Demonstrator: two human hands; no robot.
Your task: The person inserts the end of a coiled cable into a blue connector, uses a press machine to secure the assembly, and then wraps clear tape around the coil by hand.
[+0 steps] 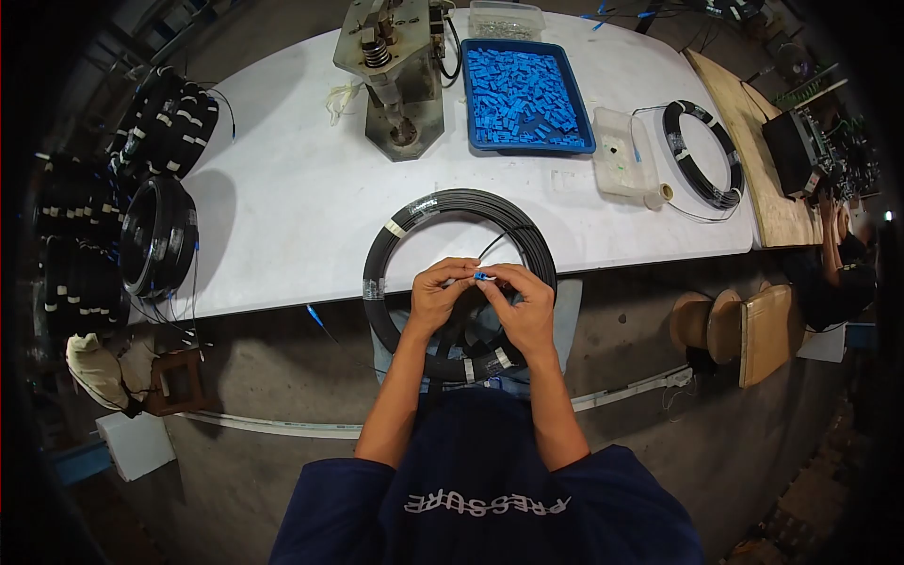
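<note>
Fingers (pixel 507 272), blue connector (pixel 482 276) between them

1. Press (pixel 414 99) standing on the white table (pixel 292 141), towards its far side.
2. Clear tub (pixel 507 28) at the far edge, right of the press.
3. Black coils (pixel 165 122) piled at the left.
4. Wooden board (pixel 744 141) along the table's right end, with a black device (pixel 789 155) on it.
5. Another person's arm (pixel 831 240), far right.
6. Spool (pixel 725 325) with a brown panel (pixel 767 325) just beside it.
7. White strip (pixel 282 427) along the floor.
</note>
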